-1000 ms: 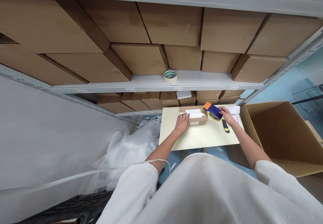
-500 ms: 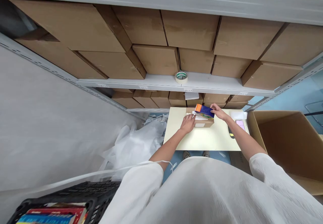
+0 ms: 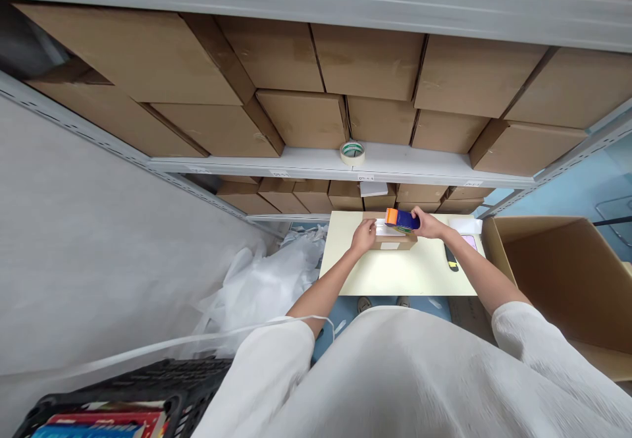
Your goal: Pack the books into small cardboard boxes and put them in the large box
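A small cardboard box (image 3: 411, 243) with white labels on its top and front side stands on the pale tabletop (image 3: 385, 280). My left hand (image 3: 364, 236) is closed at the left end of this box, its fingers curled over the top edge. In my right hand (image 3: 428, 223) is a blue-and-orange tape dispenser (image 3: 403, 219), gripped by its right end. The dispenser sits tilted just over the box top, its orange end pointing left. Whether it touches the box I cannot tell. Right of the box lies a black-and-yellow utility knife (image 3: 451, 257).
A phone (image 3: 470, 242) and white paper (image 3: 464, 226) lie by my right forearm. A large open carton (image 3: 567, 280) stands right. Boxes and a tape roll (image 3: 352, 153) sit on the shelf (image 3: 405, 159) ahead. White wrapping (image 3: 266, 286) and a black crate (image 3: 187, 385) are left.
The tape dispenser has shifted slightly right and turned in my right hand. My left hand has slid left from the box top to its left end, its fingers now more curled.
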The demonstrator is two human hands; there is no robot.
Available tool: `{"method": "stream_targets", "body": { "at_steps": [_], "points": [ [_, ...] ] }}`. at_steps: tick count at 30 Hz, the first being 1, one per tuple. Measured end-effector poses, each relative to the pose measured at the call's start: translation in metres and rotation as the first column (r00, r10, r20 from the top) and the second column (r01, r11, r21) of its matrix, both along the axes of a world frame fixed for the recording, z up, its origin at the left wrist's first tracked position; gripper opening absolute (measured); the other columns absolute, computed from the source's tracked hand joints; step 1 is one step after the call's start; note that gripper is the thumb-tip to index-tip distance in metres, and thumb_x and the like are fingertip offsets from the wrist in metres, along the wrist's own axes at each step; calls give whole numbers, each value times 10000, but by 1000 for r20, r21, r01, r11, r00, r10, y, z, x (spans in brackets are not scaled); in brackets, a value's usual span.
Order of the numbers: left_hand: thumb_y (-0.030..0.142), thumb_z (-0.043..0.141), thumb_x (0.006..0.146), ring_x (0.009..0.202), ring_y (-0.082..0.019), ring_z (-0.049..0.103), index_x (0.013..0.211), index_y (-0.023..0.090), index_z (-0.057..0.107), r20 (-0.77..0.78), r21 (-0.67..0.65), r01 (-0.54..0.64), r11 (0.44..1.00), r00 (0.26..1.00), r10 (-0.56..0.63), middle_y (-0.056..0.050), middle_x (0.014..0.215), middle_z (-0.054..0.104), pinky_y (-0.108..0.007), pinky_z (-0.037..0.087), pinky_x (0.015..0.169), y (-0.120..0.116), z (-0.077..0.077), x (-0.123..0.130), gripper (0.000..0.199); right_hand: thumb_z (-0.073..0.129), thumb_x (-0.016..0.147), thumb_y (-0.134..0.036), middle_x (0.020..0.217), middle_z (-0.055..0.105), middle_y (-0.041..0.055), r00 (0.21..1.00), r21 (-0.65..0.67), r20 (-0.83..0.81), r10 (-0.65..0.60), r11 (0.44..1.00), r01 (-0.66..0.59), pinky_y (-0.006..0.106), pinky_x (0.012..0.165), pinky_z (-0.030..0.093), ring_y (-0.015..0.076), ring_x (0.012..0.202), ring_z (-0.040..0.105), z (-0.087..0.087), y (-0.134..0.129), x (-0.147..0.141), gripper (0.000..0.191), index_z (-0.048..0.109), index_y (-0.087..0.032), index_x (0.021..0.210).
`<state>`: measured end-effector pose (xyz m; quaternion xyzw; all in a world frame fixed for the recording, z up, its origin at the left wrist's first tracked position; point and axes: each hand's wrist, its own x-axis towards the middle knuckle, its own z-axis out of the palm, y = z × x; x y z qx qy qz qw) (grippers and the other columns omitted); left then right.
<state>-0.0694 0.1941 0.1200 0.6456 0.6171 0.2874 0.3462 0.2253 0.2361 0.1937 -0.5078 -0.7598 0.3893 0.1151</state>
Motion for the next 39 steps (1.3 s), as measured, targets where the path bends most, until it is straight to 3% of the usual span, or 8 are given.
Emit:
{"method": "stream_targets", "body": {
  "at_steps": [2, 4, 7, 13, 24, 31, 35, 39],
  "points": [
    [225, 548, 1027, 1100, -228, 768, 1279, 198, 703, 249, -170, -156, 973, 949, 195, -123, 1254, 789, -402, 603, 1004, 11, 8, 5, 297, 721, 655, -306, 963, 637, -39, 1000, -13, -8, -14, 1000, 14, 273, 672, 416, 164, 759, 476, -2, 0, 1, 519, 369, -294, 1037],
    [279, 628, 1009, 970, -211, 798, 1225, 183, 694, 412, -363, -163, 917, 855, 315, -117, 1117, 819, -349, 627, 865, 21, 17, 11, 245, 722, 650, -302, 978, 648, -36, 999, -20, -22, -24, 1000, 24, 272, 678, 429, 163, 764, 486, -3, 0, 2, 520, 378, -294, 1040],
    [302, 782, 917, 894, -201, 804, 1147, 178, 692, 505, -464, -139, 875, 769, 391, -105, 1015, 829, -295, 611, 761, 30, 27, 19, 277, 725, 634, -295, 1021, 670, -30, 999, -7, -47, -18, 1000, 18, 270, 683, 445, 157, 766, 504, -3, 0, 1, 521, 389, -291, 1033],
    [153, 884, 720, 783, -199, 766, 1064, 191, 680, 487, -437, -176, 882, 779, 396, -43, 844, 794, -316, 599, 740, 35, 31, 27, 402, 698, 623, -264, 1021, 666, -32, 999, 6, -36, 3, 1000, -3, 262, 684, 427, 154, 772, 502, 1, -1, -1, 511, 380, -289, 1023],
    [86, 805, 753, 779, -188, 729, 1113, 269, 508, 380, -333, -301, 894, 824, 419, 47, 767, 708, -311, 545, 798, 30, 27, 3, 501, 757, 690, -277, 937, 623, -1, 965, 123, 181, 187, 970, -211, 285, 708, 349, 202, 806, 500, 15, 7, -23, 457, 449, -281, 1028],
    [57, 808, 697, 734, -146, 669, 1060, 272, 419, 449, -323, -352, 878, 760, 470, 76, 782, 629, -260, 504, 748, 40, 8, -33, 574, 756, 733, -301, 961, 637, 5, 940, 109, 261, 221, 961, -256, 275, 680, 341, 201, 812, 524, 24, 14, -31, 447, 444, -287, 1053],
    [45, 787, 679, 666, -122, 612, 1000, 276, 390, 431, -365, -432, 825, 707, 561, 100, 747, 571, -246, 488, 709, 46, -14, -75, 561, 724, 768, -328, 986, 648, 12, 903, 87, 375, 212, 961, -261, 276, 655, 328, 203, 815, 541, 34, 17, -24, 434, 405, -289, 1059],
    [83, 757, 718, 682, -130, 611, 997, 279, 401, 391, -360, -433, 826, 734, 555, 93, 761, 566, -265, 503, 734, 49, -37, -92, 493, 701, 792, -325, 995, 665, 16, 875, 103, 436, 209, 955, -279, 283, 647, 320, 199, 785, 552, 38, 21, -28, 403, 403, -291, 1062]
  ]
}}
